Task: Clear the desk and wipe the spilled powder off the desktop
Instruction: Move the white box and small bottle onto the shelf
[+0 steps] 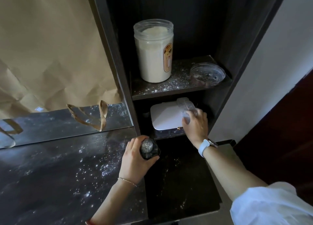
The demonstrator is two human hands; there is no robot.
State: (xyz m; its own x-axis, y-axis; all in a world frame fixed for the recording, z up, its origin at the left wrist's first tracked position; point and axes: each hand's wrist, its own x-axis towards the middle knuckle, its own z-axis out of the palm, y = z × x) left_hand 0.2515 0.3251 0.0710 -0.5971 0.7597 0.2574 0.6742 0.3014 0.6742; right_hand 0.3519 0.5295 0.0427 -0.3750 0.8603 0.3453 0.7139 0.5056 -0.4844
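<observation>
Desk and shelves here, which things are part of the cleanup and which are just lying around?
Job: spilled powder; dark shaker in left hand; clear container in right hand; open powder jar; clear lid.
Lying about: paper bag; white box.

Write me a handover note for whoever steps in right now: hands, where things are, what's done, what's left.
Left hand grips a dark shaker bottle above the desktop.
Right hand holds a clear plastic piece at the lower shelf, over a white box.
Open powder jar and clear lid sit apart on the upper shelf.
Done: nothing wiped.
Left: stow both items, wipe powder off desktop and upper shelf.
</observation>
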